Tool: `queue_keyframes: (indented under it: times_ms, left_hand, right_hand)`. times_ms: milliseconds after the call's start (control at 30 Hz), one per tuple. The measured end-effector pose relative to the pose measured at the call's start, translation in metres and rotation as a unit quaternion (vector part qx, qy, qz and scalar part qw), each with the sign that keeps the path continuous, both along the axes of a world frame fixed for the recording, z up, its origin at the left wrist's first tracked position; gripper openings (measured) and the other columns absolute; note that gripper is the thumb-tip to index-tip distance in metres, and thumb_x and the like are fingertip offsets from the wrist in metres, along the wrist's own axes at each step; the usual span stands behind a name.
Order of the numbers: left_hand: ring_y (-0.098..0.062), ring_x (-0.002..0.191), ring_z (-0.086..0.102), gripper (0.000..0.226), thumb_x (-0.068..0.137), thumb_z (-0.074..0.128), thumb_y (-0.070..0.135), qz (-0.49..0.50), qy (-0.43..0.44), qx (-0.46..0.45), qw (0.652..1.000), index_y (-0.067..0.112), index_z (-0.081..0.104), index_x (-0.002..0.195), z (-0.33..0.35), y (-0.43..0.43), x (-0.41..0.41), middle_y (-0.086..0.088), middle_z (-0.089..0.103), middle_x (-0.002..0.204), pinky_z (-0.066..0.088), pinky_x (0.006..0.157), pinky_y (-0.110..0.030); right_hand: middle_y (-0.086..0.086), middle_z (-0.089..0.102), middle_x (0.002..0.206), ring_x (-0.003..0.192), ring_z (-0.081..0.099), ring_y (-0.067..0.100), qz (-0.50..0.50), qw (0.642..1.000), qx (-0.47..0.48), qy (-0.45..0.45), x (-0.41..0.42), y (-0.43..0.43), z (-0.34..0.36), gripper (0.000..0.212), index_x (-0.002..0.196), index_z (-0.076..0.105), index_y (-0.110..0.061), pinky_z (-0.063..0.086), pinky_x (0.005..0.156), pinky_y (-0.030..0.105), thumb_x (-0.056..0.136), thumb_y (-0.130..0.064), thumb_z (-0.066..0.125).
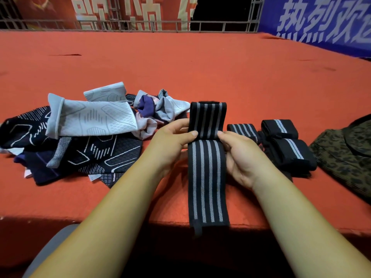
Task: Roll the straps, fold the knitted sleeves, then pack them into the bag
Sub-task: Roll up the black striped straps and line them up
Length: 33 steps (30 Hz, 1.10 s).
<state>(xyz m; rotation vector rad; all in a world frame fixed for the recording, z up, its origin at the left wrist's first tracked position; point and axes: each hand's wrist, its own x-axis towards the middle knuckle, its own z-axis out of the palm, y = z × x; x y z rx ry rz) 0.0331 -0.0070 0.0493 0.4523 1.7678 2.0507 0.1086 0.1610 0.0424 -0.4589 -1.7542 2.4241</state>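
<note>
While both hands work at centre frame, the striped strap [206, 177] lies lengthwise on the red table [200, 67]. Its near end hangs off the table's front edge and its far end is turned up and over toward the person. The left hand [172, 141] pinches the strap's left edge at the fold, thumb on top, other fingers behind and mostly hidden. The right hand [241, 155] pinches the right edge the same way, thumb on top. Both hands are closed onto the fabric, not spread.

Handling, my read: the strap looks light, soft and stretchy, a limp woven band with no stiffness. It will likely sag, and a roll would spring loose if released. The best hold is at both edges right at the fold, thumbs pressing down to keep tension. The weave looks ribbed, probably not slippery.

Rolled straps [291, 153] sit just right of the right hand. The knitted sleeves [90, 117], grey and dark, lie in a loose unfolded heap at centre left. The camouflage bag [345, 157] is at the right edge of the frame, beside the rolled straps; I cannot tell whether it is open.
</note>
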Motion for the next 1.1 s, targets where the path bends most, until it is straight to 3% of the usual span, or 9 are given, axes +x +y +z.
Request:
queue_keyframes:
  times_ms: [133,233,367,467,600,733,867,1000,1100]
  left_hand:
    - [-0.019,0.100,0.077,0.034,0.099,0.060,-0.010,0.000,0.000,0.027,1.000,0.006,0.073,0.126,-0.006,0.000,-0.003,-0.016,0.078,0.122,0.062,0.081,-0.025]
    - [-0.015,0.091,0.076,0.035,0.097,0.058,-0.013,0.005,0.007,0.006,1.000,0.003,0.076,0.122,-0.004,0.000,-0.002,-0.014,0.080,0.111,0.058,0.072,-0.018]
    - [-0.013,0.086,0.078,0.043,0.096,0.039,-0.020,0.004,-0.017,0.010,1.000,-0.007,0.076,0.115,-0.003,0.000,0.000,-0.017,0.081,0.104,0.058,0.070,-0.018]
    - [-0.015,0.086,0.077,0.046,0.098,0.038,-0.017,-0.007,-0.022,0.021,1.000,-0.003,0.073,0.122,-0.003,0.000,0.001,-0.016,0.080,0.105,0.060,0.075,-0.021]
    - [-0.021,0.092,0.076,0.037,0.104,0.048,0.001,-0.015,-0.051,0.008,0.999,0.006,0.067,0.135,0.000,0.001,0.005,-0.013,0.080,0.116,0.063,0.082,-0.033]
    - [-0.026,0.087,0.070,0.033,0.107,0.056,0.026,-0.086,-0.048,-0.117,0.988,0.007,0.072,0.129,0.001,-0.004,0.009,-0.003,0.076,0.106,0.060,0.077,-0.041]
    - [-0.015,0.064,0.069,0.019,0.106,0.062,0.015,-0.102,-0.022,-0.131,0.986,0.011,0.069,0.124,-0.006,-0.004,0.010,-0.004,0.071,0.098,0.063,0.069,-0.039]
    - [-0.017,0.071,0.070,0.021,0.104,0.064,0.007,-0.062,-0.024,-0.061,0.996,0.011,0.069,0.124,-0.011,-0.002,0.006,-0.010,0.071,0.099,0.062,0.063,-0.036]
    - [-0.026,0.089,0.078,0.029,0.101,0.065,-0.002,-0.010,-0.038,0.004,0.999,0.010,0.068,0.127,-0.014,0.001,0.003,-0.014,0.077,0.111,0.065,0.074,-0.042]
  right_hand:
    - [0.011,0.080,0.110,0.086,0.078,0.027,-0.014,1.000,0.017,-0.007,-0.005,0.002,-0.004,0.043,0.134,0.071,-0.014,0.063,0.068,0.039,0.114,-0.040,0.045]
    - [0.009,0.080,0.118,0.097,0.077,0.029,-0.006,1.000,0.010,-0.025,-0.005,0.006,-0.005,0.060,0.132,0.074,-0.016,0.064,0.087,0.049,0.110,-0.062,0.042]
    - [0.019,0.077,0.124,0.110,0.074,0.033,0.010,0.998,0.066,0.001,-0.003,0.005,-0.006,0.032,0.133,0.070,-0.008,0.059,0.096,0.048,0.108,-0.020,0.057]
    - [0.024,0.076,0.123,0.119,0.073,0.040,-0.005,0.995,0.101,0.013,-0.005,0.005,-0.013,0.037,0.130,0.070,-0.006,0.058,0.106,0.055,0.098,0.005,0.053]
    - [0.015,0.078,0.121,0.116,0.075,0.032,-0.037,0.992,0.118,0.017,-0.007,0.003,-0.016,0.050,0.136,0.066,-0.015,0.059,0.105,0.052,0.090,0.003,0.058]
    - [0.008,0.078,0.122,0.114,0.076,0.024,-0.053,0.987,0.149,0.037,-0.008,0.004,-0.017,0.055,0.140,0.061,-0.022,0.062,0.097,0.041,0.090,0.001,0.059]
    - [0.007,0.077,0.122,0.111,0.076,0.018,-0.065,0.984,0.157,0.045,-0.008,0.005,-0.019,0.054,0.142,0.060,-0.023,0.060,0.092,0.034,0.098,0.008,0.055]
    - [0.002,0.080,0.122,0.113,0.077,0.023,-0.037,0.987,0.156,0.006,-0.012,0.007,-0.019,0.037,0.134,0.067,-0.028,0.059,0.103,0.050,0.098,-0.034,0.063]
    - [0.009,0.082,0.115,0.104,0.081,0.027,0.007,0.990,0.119,-0.072,-0.006,0.007,-0.014,0.049,0.133,0.067,-0.027,0.060,0.101,0.052,0.108,-0.064,0.046]
